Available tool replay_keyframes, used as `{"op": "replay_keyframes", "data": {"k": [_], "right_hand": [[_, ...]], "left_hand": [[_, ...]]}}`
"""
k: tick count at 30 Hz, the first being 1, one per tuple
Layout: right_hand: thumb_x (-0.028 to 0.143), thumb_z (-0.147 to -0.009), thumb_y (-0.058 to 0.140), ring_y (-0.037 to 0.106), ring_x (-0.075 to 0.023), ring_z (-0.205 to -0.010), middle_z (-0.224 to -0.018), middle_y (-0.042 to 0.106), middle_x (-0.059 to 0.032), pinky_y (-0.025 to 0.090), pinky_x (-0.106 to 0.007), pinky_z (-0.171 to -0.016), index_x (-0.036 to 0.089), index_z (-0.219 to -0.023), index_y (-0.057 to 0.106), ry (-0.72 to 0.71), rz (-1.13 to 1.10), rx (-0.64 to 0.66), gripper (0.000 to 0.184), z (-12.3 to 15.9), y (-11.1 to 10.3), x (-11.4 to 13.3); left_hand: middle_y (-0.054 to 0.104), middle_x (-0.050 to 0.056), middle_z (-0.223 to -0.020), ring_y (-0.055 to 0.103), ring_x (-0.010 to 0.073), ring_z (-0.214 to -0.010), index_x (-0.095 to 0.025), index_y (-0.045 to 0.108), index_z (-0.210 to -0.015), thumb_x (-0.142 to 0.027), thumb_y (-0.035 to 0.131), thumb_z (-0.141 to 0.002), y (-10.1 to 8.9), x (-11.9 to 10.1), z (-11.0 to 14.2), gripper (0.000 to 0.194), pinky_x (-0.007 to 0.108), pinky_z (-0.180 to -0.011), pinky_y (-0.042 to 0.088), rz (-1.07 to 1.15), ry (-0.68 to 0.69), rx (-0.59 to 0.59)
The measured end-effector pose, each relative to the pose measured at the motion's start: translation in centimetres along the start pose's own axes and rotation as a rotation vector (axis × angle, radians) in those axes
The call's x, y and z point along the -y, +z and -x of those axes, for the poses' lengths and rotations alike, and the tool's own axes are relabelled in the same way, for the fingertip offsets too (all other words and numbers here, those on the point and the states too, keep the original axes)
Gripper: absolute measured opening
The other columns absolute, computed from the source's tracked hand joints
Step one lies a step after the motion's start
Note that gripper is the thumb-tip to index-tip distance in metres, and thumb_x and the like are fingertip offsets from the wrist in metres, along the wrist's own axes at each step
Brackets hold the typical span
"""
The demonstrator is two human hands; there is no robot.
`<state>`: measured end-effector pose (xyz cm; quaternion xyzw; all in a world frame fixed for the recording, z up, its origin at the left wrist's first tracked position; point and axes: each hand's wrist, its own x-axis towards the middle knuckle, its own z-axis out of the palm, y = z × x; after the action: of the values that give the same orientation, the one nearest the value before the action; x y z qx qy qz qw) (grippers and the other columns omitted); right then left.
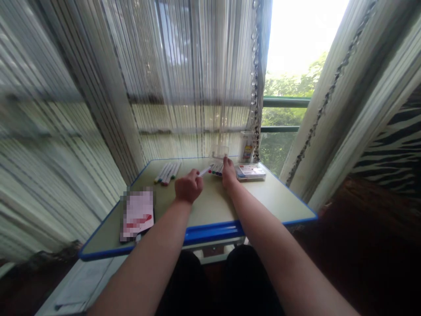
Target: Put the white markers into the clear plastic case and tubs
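Observation:
My left hand is closed around a white marker, which points toward the case in front of my right hand. My right hand grips the right side of an open, clear plastic case, its thumb on top and its other fingers mostly hidden. Several markers with dark and red ends lie side by side in the case. Loose white markers with coloured ends rest on the table to the left of my hands. Just right of my right hand lies a second clear case with pens in it.
The pale table has a blue edge. A pixelated pink and white item lies at its left. A clear upright container stands at the back right. String curtains hang behind, beside a window with green rails.

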<state>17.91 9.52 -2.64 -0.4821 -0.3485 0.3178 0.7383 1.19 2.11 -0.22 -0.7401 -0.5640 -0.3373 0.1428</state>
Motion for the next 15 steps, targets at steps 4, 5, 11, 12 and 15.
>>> {"op": "replay_keyframes", "data": {"k": [4, 5, 11, 12, 15], "right_hand": [[0.063, -0.075, 0.046, 0.063, -0.0185, -0.090, -0.090, 0.068, -0.0030, 0.049, -0.032, -0.080, 0.021, -0.094, 0.057, 0.024, -0.102, 0.009, 0.048, 0.2, -0.1, 0.5], [0.063, -0.074, 0.048, 0.063, -0.0187, -0.090, -0.089, 0.068, -0.0029, 0.049, -0.032, -0.080, 0.021, -0.093, 0.057, 0.026, -0.105, 0.010, 0.048, 0.3, -0.1, 0.6], [0.064, -0.072, 0.052, 0.064, -0.0196, -0.091, -0.089, 0.068, -0.0040, 0.049, -0.032, -0.081, 0.020, -0.091, 0.058, 0.039, -0.124, 0.049, 0.049, 1.3, 0.0, 1.3], [0.065, -0.072, 0.052, 0.064, -0.0198, -0.091, -0.088, 0.068, -0.0043, 0.049, -0.033, -0.080, 0.020, -0.091, 0.058, 0.048, -0.124, 0.052, 0.049, 1.4, 0.0, 1.5], [0.064, -0.074, 0.052, 0.064, -0.0213, -0.091, -0.090, 0.069, -0.0056, 0.049, -0.034, -0.081, 0.019, -0.091, 0.060, 0.052, -0.068, 0.067, 0.049, 2.0, -0.2, 2.0]], "left_hand": [[0.070, 0.008, -0.077, 0.066, 0.0220, -0.073, -0.020, 0.063, -0.093, -0.027, 0.037, -0.082, -0.1, -0.1, 0.1, 0.029, 0.029, -0.060, 0.040, -0.016, 0.004, 0.020], [0.070, 0.008, -0.077, 0.066, 0.0221, -0.073, -0.020, 0.063, -0.093, -0.027, 0.037, -0.082, -0.1, -0.2, 0.0, 0.029, 0.029, -0.060, 0.040, -0.021, 0.001, 0.024], [0.070, 0.008, -0.082, 0.066, 0.0235, -0.075, -0.019, 0.060, -0.097, -0.030, 0.042, -0.081, 0.2, -0.8, -0.3, 0.026, 0.030, -0.061, 0.042, -0.022, -0.041, 0.050], [0.070, 0.008, -0.083, 0.066, 0.0234, -0.075, -0.019, 0.059, -0.097, -0.031, 0.043, -0.081, 0.3, -0.8, -0.3, 0.026, 0.030, -0.062, 0.042, -0.012, -0.044, 0.058], [0.070, 0.007, -0.087, 0.065, 0.0220, -0.077, -0.019, 0.058, -0.097, -0.032, 0.046, -0.080, 0.7, -0.9, -0.4, 0.024, 0.029, -0.063, 0.043, 0.025, -0.031, 0.084]]}}
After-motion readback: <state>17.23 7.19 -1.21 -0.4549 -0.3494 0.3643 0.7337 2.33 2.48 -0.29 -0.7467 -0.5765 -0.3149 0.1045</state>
